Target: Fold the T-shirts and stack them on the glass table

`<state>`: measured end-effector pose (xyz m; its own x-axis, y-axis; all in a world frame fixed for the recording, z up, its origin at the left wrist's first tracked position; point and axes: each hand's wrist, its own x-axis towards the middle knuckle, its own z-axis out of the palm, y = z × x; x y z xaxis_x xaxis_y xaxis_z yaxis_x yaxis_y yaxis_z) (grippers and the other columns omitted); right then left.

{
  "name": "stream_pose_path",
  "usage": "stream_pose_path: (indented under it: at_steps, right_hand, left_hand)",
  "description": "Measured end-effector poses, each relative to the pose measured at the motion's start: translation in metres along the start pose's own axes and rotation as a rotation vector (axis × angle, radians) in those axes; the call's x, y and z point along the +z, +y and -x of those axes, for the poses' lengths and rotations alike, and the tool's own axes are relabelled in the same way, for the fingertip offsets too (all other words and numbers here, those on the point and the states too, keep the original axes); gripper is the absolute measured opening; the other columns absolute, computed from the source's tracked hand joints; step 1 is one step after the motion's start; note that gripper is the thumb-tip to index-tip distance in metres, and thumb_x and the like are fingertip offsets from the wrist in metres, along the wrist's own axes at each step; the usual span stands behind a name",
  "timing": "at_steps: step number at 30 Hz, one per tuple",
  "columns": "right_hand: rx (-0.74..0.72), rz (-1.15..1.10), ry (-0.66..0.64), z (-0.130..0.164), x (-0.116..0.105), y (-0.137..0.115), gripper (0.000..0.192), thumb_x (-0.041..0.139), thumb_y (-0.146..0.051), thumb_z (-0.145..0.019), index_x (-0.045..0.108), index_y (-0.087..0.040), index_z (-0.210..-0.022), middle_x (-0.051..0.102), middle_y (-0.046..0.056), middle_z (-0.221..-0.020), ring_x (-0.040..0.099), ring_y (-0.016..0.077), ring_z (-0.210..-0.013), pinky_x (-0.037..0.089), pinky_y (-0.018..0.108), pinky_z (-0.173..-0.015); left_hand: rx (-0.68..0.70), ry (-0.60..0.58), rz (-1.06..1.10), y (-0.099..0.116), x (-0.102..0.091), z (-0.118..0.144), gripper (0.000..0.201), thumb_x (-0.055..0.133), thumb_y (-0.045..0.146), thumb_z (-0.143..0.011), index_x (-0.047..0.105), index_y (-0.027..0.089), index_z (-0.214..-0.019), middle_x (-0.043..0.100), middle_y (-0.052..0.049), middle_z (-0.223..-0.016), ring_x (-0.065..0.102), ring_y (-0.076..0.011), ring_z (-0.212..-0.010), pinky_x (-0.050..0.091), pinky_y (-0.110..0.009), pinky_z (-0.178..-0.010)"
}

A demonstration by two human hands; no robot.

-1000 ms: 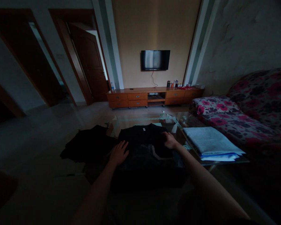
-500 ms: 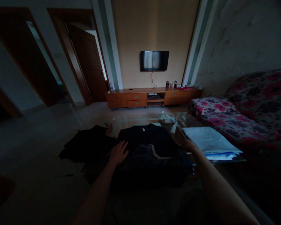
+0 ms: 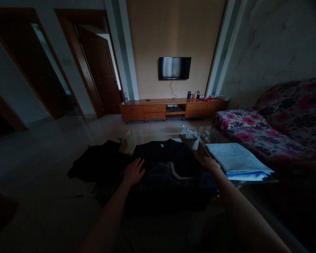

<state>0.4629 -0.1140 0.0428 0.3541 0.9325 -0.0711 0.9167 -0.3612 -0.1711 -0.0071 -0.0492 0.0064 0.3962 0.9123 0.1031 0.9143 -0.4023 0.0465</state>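
A black T-shirt [image 3: 171, 153] with a small white label at its collar and a pale curved print lies spread on the glass coffee table [image 3: 147, 134]. My left hand [image 3: 133, 171] rests on its left side, fingers spread and flat. At the shirt's right edge lies my right hand [image 3: 211, 164], its fingers seeming extended over the cloth; the dim light hides their tips. Another dark garment [image 3: 100, 160] is bunched just left of the shirt. To the right of my right hand sits a folded light-blue cloth [image 3: 235, 156] on a blue-and-white layer.
A sofa with a floral cover [image 3: 247, 121] stands to the right. Beyond the table is a long wooden TV cabinet [image 3: 154, 111] with bottles and cans on top, below a wall-mounted television [image 3: 174, 68]. A wooden door [image 3: 100, 66] stands ajar at the left.
My right hand has loosened and flattened slightly at the shirt's right edge. The left hand and the shirt stay in place; the view has shifted very slightly.
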Motion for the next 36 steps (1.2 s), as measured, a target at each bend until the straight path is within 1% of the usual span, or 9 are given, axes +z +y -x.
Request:
stream_pose_path:
  at_steps: [8, 12, 16, 19, 22, 25, 30, 33, 36]
  right_hand:
    - [-0.501, 0.034, 0.015, 0.015, 0.034, -0.06, 0.056, 0.034, -0.044, -0.104, 0.039, -0.028, -0.158, 0.024, 0.007, -0.169, 0.022, 0.0286, -0.155, 0.025, 0.047, -0.122]
    - [-0.453, 0.024, -0.007, 0.019, 0.041, -0.079, 0.063, 0.028, -0.056, -0.104, 0.033, -0.029, -0.16, 0.02, 0.004, -0.17, 0.017, 0.0286, -0.156, 0.018, 0.051, -0.124]
    - [-0.488, -0.009, -0.049, 0.018, 0.039, -0.096, 0.069, 0.028, -0.065, -0.101, 0.029, -0.032, -0.162, 0.014, 0.002, -0.171, 0.01, 0.03, -0.157, 0.012, 0.055, -0.124]
    - [-0.49, -0.039, -0.079, 0.01, 0.036, -0.1, 0.066, 0.027, -0.065, -0.101, 0.036, -0.034, -0.159, 0.022, 0.003, -0.17, 0.02, 0.0313, -0.155, 0.02, 0.057, -0.121]
    - [-0.44, -0.053, 0.022, -0.007, 0.036, -0.094, 0.058, 0.023, -0.052, -0.106, 0.042, -0.031, -0.156, 0.025, 0.003, -0.169, 0.023, 0.0278, -0.154, 0.025, 0.049, -0.12]
    - [-0.356, 0.004, 0.058, -0.023, 0.039, -0.082, 0.059, 0.03, -0.05, -0.105, 0.035, -0.028, -0.16, 0.017, 0.004, -0.171, 0.012, 0.0286, -0.157, 0.018, 0.048, -0.123]
    - [-0.308, 0.025, 0.044, -0.043, 0.04, -0.076, 0.067, 0.033, -0.062, -0.101, 0.035, -0.029, -0.159, 0.027, 0.009, -0.168, 0.025, 0.0316, -0.153, 0.024, 0.051, -0.12]
    - [-0.293, 0.048, 0.108, -0.059, 0.043, -0.078, 0.071, 0.03, -0.059, -0.102, 0.031, -0.02, -0.161, 0.018, 0.013, -0.17, 0.016, 0.0296, -0.156, 0.021, 0.045, -0.122]
    - [-0.28, 0.081, 0.048, -0.077, 0.053, -0.077, 0.076, 0.028, -0.061, -0.102, 0.026, -0.016, -0.163, 0.014, 0.014, -0.17, 0.013, 0.0288, -0.157, 0.016, 0.045, -0.124]
  left_hand:
    - [0.032, -0.084, -0.013, 0.01, -0.022, -0.007, 0.063, 0.052, 0.047, -0.094, 0.039, 0.042, -0.155, 0.032, -0.004, -0.166, 0.035, -0.0353, -0.149, 0.031, -0.055, -0.116]
    - [0.057, -0.012, 0.024, 0.031, -0.027, -0.018, 0.055, 0.044, 0.052, -0.098, 0.052, 0.031, -0.148, 0.039, -0.007, -0.163, 0.038, -0.0317, -0.147, 0.034, -0.051, -0.117]
    - [0.12, -0.006, 0.063, 0.047, -0.012, -0.032, 0.064, 0.04, 0.055, -0.1, 0.04, 0.025, -0.157, 0.028, -0.008, -0.167, 0.026, -0.03, -0.154, 0.025, -0.049, -0.122]
    - [0.119, -0.067, 0.083, 0.049, -0.007, -0.044, 0.062, 0.036, 0.058, -0.101, 0.04, 0.031, -0.156, 0.032, -0.006, -0.166, 0.03, -0.0304, -0.152, 0.029, -0.05, -0.12]
    - [0.119, -0.022, 0.066, 0.039, -0.011, -0.057, 0.052, 0.027, 0.048, -0.105, 0.05, 0.032, -0.149, 0.041, -0.004, -0.161, 0.04, -0.0267, -0.146, 0.033, -0.046, -0.117]
    - [0.04, 0.058, -0.012, 0.02, -0.013, -0.068, 0.058, 0.036, 0.048, -0.102, 0.046, 0.021, -0.153, 0.035, -0.011, -0.164, 0.028, -0.0295, -0.152, 0.024, -0.046, -0.122]
    - [-0.092, -0.04, -0.028, -0.006, -0.004, -0.081, 0.075, 0.036, 0.064, -0.098, 0.037, 0.02, -0.158, 0.031, -0.016, -0.165, 0.032, -0.0343, -0.151, 0.027, -0.049, -0.12]
    - [-0.101, 0.021, -0.044, -0.014, 0.002, -0.091, 0.072, 0.034, 0.06, -0.1, 0.037, 0.019, -0.158, 0.029, -0.015, -0.166, 0.026, -0.0335, -0.153, 0.024, -0.049, -0.121]
    - [-0.12, -0.018, -0.031, -0.019, 0.008, -0.1, 0.075, 0.033, 0.062, -0.099, 0.034, 0.016, -0.159, 0.026, -0.016, -0.167, 0.022, -0.0337, -0.155, 0.02, -0.049, -0.123]
